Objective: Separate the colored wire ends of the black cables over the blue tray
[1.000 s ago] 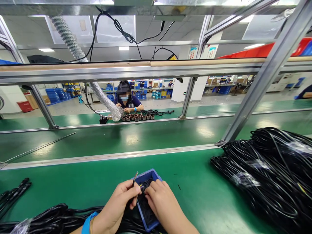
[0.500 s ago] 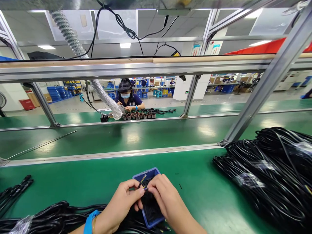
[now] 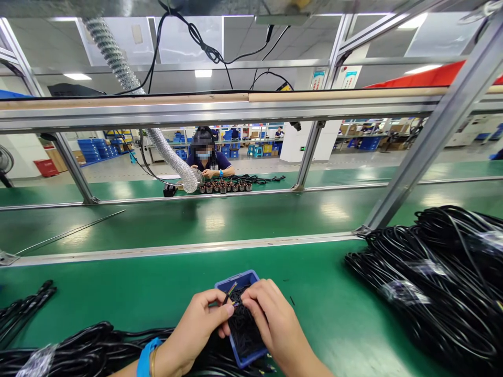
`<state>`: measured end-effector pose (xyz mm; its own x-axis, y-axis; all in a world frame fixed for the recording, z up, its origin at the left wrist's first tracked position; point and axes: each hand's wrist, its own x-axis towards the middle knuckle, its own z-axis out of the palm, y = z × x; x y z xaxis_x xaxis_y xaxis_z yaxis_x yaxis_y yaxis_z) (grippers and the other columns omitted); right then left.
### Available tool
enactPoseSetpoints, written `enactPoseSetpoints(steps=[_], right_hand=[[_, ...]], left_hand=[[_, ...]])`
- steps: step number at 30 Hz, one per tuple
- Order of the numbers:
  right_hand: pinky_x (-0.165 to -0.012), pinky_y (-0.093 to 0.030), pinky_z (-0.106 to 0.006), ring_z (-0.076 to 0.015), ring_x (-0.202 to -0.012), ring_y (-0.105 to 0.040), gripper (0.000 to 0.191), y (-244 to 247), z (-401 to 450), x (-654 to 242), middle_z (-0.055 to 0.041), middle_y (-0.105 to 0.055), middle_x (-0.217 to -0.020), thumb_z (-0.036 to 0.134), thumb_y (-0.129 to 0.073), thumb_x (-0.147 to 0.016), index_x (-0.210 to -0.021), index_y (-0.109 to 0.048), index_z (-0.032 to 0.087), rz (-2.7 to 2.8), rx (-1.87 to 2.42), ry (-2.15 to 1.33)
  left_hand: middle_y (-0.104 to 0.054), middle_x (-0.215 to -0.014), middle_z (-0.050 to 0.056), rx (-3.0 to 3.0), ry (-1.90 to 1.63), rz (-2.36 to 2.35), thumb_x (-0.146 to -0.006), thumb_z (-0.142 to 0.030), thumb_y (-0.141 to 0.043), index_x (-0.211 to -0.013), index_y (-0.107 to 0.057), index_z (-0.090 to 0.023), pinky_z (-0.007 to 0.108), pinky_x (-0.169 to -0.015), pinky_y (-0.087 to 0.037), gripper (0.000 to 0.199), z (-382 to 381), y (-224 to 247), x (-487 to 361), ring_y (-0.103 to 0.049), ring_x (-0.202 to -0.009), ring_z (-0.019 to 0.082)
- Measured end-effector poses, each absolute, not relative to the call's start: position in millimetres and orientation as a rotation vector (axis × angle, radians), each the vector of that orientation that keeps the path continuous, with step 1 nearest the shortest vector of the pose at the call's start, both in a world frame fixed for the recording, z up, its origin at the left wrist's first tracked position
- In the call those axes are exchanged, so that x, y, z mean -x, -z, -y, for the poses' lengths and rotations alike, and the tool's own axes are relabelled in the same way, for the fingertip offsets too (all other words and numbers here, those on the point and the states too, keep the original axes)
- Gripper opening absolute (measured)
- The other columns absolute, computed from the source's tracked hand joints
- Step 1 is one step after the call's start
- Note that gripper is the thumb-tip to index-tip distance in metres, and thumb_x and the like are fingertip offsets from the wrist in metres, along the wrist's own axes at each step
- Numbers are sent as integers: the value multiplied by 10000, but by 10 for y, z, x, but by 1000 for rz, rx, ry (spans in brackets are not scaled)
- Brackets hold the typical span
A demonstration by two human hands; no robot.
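Fine wire-end work, apparently | left hand [image 3: 196, 325] pinched black cable [image 3: 229, 295], six o'clock, over blue bin [image 3: 252, 359] | right hand [image 3: 277, 320] beside, hold unclear | next move called for steady fingertips

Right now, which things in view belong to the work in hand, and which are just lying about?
In the work:
- cable end with coloured wires, in the left hand
- right hand, close by
- blue bin of small black pieces
- likely the coiled cables, right

Seemingly just lying about:
- thin rod, far left
- black sliver beside the bin
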<state>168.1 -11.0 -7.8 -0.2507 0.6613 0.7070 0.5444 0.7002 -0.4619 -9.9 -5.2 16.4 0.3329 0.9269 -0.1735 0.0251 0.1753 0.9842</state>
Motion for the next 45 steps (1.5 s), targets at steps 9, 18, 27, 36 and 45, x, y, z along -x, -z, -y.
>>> enactPoseSetpoints(steps=[9,18,27,36,45], right_hand=[[-661,-456,-299,-185,-751,-533,164,70,117,-1671,-34,-594,-828,112,-443,-997,-915,-548,209,1930,946,-58],[-637,-472,-295,-181,-714,-564,206,57,132,-1643,-27,-612,-790,166,-425,-1013,-877,-570,222,1937,995,-29],[-643,-495,-280,-173,-712,-597,179,128,140,-1606,-17,-635,-774,189,-482,-1000,-860,-588,223,1805,985,-109],[-571,-560,-236,-155,-657,-664,189,181,149,-1517,-40,-716,-844,239,-524,-981,-1033,-705,225,1662,930,-480],[-613,-587,-222,-167,-695,-701,95,109,208,-1506,-45,-743,-828,246,-635,-916,-905,-725,218,1472,933,-383]], left_hand=[[-559,-562,-19,-1198,-846,-1017,-682,-582,-751,-738,-610,-138,242,-559,-391,469,57,-161,103,-480,-530,110],[-583,-573,-2,-1203,-900,-1006,-740,-527,-738,-758,-636,-129,253,-592,-404,410,32,-87,133,-511,-557,125],[-610,-554,9,-1146,-872,-1000,-697,-452,-788,-755,-650,-120,247,-581,-397,364,36,-105,113,-524,-544,126],[-535,-551,-22,-1155,-890,-935,-778,-509,-713,-770,-634,-125,222,-533,-354,391,65,-81,148,-450,-518,98],[-429,-486,-70,-1225,-814,-1046,-820,-528,-606,-739,-553,-170,212,-430,-224,371,69,-63,142,-317,-426,72]])
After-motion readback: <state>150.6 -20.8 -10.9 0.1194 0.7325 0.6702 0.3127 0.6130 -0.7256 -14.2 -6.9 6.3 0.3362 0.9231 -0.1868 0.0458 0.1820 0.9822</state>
